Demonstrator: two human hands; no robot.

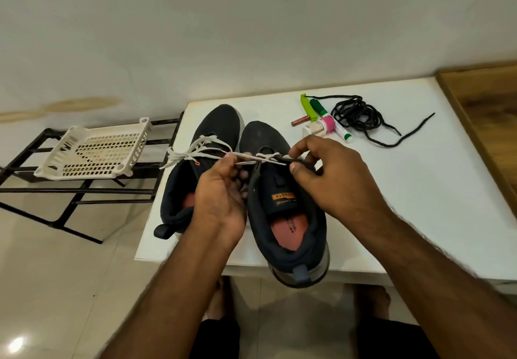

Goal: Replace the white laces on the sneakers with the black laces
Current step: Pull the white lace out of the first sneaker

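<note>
Meanwhile both hands work over the right sneaker (pixel 291 213): the left hand (pixel 223 190) pinches its white lace (pixel 249 157), the right hand (pixel 330 174) grips its side. Black laces (pixel 361 115) lie beyond the right hand on the surface (pixel 419 190).

Home interior, likely living room or entry corner. Plain white wall (pixel 251 22) with brownish stain, glossy cream floor tiles (pixel 56 288). Small white table (pixel 419 190) carries household clutter: markers (pixel 333 120), lip gloss tube (pixel 300 120). Black metal rack (pixel 42 190) beside table holds white plastic basket (pixel 95 153). Bare feet under table.
</note>
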